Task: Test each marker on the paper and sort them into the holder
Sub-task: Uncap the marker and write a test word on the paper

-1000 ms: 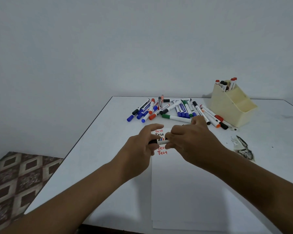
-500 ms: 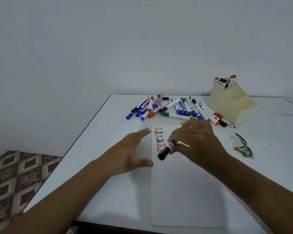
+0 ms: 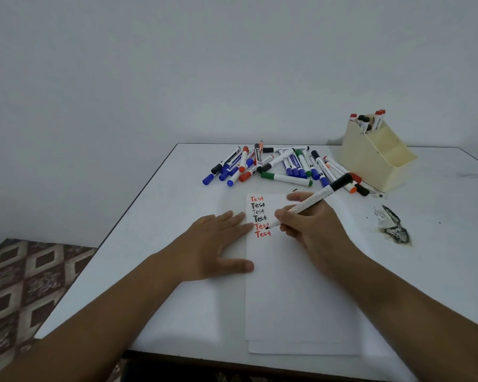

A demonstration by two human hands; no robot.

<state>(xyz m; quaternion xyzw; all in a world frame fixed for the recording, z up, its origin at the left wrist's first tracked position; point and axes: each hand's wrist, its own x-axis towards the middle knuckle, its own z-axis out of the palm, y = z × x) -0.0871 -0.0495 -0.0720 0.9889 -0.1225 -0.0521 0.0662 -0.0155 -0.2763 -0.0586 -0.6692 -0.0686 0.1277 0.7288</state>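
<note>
Left hand (image 3: 218,244): flat, fingers spread, pinning left edge of paper (image 3: 295,293) at frame centre. Six "Test" lines (image 3: 260,216) written. Right hand (image 3: 312,230): grip clamped on black marker (image 3: 309,201), cap posted, tip at the lowest lines. Upper centre: large untested pile (image 3: 282,164) on desk (image 3: 160,271). Upper right: holder (image 3: 375,161), few markers inside. Estimate: early stage.

Likely a room in a home; a plain white table (image 3: 439,216) against a bare wall (image 3: 177,64), with a patterned carpet (image 3: 25,277) below.
</note>
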